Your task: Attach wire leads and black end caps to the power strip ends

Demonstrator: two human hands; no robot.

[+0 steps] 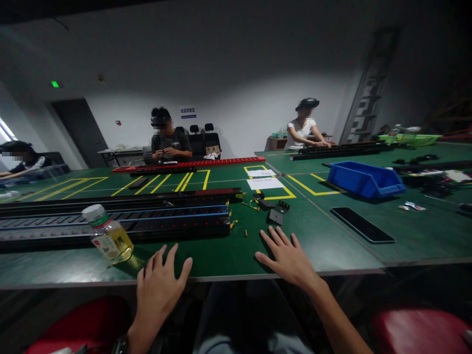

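My left hand (160, 280) is open, fingers apart, over the front edge of the green table (217, 258), holding nothing. Just left of it stands a clear bottle (108, 236) with a white cap and yellow liquid. My right hand (285, 253) also holds nothing; its fingers are spread above or on the tabletop, contact unclear. Beyond its fingertips lie small black plastic parts (276, 217) and a small brass-coloured piece (246, 233). Long black rails (191, 226) with blue strips and red dots extend to the left, yellow bits at their right ends.
A blue bin (365, 178) and a dark phone (362, 225) are on the right. Paper sheets (263, 183) lie near yellow tape marks. A red rail (228, 161) lies across the far side. Co-workers sit opposite and at left. Red stools (420, 332) flank me.
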